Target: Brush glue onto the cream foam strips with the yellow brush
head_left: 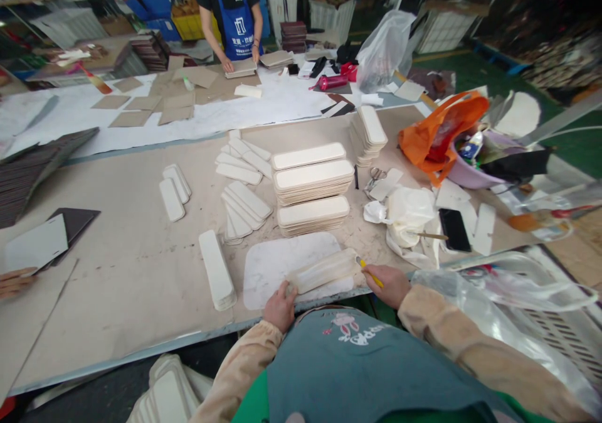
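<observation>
Lying between both hands is a pale strip.

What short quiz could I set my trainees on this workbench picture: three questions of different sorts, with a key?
1. Which hand holds the yellow-handled tool?
2. True or false: in the picture, the black smartphone lies to the left of the scissors.
3. The left hand touches: A) the orange bag; B) the pale strip; C) the lilac basin.

Key:
1. The right hand.
2. False; it lies to their right.
3. B.
</observation>
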Tool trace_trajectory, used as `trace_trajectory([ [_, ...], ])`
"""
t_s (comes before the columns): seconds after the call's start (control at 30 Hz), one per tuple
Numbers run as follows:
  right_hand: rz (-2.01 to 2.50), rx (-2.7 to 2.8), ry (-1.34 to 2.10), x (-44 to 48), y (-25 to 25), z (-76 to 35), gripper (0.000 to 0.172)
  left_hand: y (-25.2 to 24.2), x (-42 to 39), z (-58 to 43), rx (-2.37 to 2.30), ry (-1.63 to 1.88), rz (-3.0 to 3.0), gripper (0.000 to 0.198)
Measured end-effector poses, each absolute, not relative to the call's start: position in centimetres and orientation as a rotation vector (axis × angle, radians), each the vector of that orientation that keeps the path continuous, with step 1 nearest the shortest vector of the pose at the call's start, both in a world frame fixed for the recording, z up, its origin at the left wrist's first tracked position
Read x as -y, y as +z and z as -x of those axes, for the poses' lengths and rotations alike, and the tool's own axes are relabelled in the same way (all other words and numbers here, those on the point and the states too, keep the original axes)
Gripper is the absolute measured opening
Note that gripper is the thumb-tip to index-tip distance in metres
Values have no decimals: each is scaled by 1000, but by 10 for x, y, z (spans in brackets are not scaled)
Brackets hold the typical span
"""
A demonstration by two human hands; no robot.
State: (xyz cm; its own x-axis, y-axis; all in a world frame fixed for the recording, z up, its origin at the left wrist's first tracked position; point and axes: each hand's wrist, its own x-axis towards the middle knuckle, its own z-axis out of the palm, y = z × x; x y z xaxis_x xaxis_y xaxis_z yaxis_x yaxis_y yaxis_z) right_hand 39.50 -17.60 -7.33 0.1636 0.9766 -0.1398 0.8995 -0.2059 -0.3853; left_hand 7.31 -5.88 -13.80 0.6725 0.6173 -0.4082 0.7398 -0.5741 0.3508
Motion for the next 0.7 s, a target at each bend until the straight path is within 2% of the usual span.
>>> trace_trajectory([
  [0.13,2218,2012,594,165,-78,-363,25,-141,60,-72,-1045,-315,-2388,54],
  [0.27,1926,2065,832,151,-78,-335,21,-141,60,-71,-1032,-305,-2388,54],
  [0.37,1739,1811,1076,144,-71,-327,25,-141,60,-70,-1028,-290,-2380,55],
  [0.53,1719,1235,1347,137,-68,-323,28,-143,63,-67,-1036,-264,-2356,58],
  [0.7,1672,1180,1447,123,-77,-308,27,-146,64,-66,-1037,-262,-2342,59],
])
